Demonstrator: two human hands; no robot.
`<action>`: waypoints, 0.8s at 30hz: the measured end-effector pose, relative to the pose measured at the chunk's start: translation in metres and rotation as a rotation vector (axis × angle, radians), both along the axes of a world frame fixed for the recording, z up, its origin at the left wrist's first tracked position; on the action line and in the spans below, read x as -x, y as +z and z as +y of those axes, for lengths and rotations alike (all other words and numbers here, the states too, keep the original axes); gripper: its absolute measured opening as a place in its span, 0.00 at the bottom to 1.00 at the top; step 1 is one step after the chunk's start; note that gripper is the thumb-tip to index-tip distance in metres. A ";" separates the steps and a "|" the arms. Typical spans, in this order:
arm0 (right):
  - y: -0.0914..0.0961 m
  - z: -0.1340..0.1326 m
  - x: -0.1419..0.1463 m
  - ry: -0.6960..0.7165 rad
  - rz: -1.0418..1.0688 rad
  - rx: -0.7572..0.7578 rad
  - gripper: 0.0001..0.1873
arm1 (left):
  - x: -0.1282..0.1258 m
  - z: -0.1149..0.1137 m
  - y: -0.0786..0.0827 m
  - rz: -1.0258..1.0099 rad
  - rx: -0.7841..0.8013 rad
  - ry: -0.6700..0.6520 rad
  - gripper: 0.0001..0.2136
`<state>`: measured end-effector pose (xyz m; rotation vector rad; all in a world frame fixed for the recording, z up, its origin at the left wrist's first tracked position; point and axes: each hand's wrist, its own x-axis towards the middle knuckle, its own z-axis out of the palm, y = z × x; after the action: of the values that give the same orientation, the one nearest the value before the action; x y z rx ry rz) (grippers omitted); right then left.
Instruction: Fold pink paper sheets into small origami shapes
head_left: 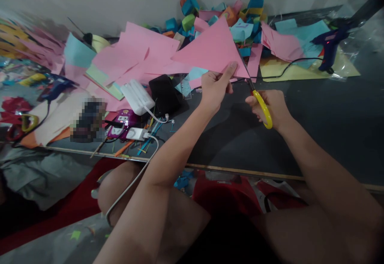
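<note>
A pink sheet of paper [210, 50], roughly triangular, is held up over the dark table by my left hand [216, 86], thumb on its face and fingers behind. My right hand [268, 106] grips yellow-handled scissors [263, 110] with the blades pointing up and away. The blades lie along the right edge of the pink sheet, and a narrow pink strip [254, 60] shows just beyond them. I cannot tell whether that strip is still joined to the sheet. Part of my right fingers is hidden by the scissor handle.
Behind the sheet lie small folded paper pieces [189, 22] in several colours. Glue guns rest at right [330, 46] and left [57, 86]. More pink sheets [132, 52], a black phone [165, 94], a white power bank [137, 96] and a purple power socket [123, 122] with cables sit left.
</note>
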<state>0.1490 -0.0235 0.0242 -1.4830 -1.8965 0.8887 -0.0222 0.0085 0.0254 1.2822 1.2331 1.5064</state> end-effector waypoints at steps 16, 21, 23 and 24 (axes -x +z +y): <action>0.000 -0.002 0.001 -0.237 0.253 0.001 0.36 | 0.003 0.002 0.000 -0.016 0.065 -0.122 0.27; -0.002 0.004 -0.001 -0.271 0.600 0.032 0.33 | 0.007 -0.001 -0.003 0.084 0.101 -0.352 0.25; -0.003 0.007 -0.003 -0.274 0.656 0.005 0.30 | 0.010 -0.003 -0.002 0.131 0.100 -0.412 0.24; -0.003 0.009 -0.004 -0.286 0.659 -0.020 0.29 | 0.011 -0.004 -0.002 0.147 0.099 -0.445 0.24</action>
<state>0.1530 -0.0146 0.0212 -1.2043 -1.1803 1.0501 -0.0329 0.0048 0.0236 1.5022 1.0118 1.0367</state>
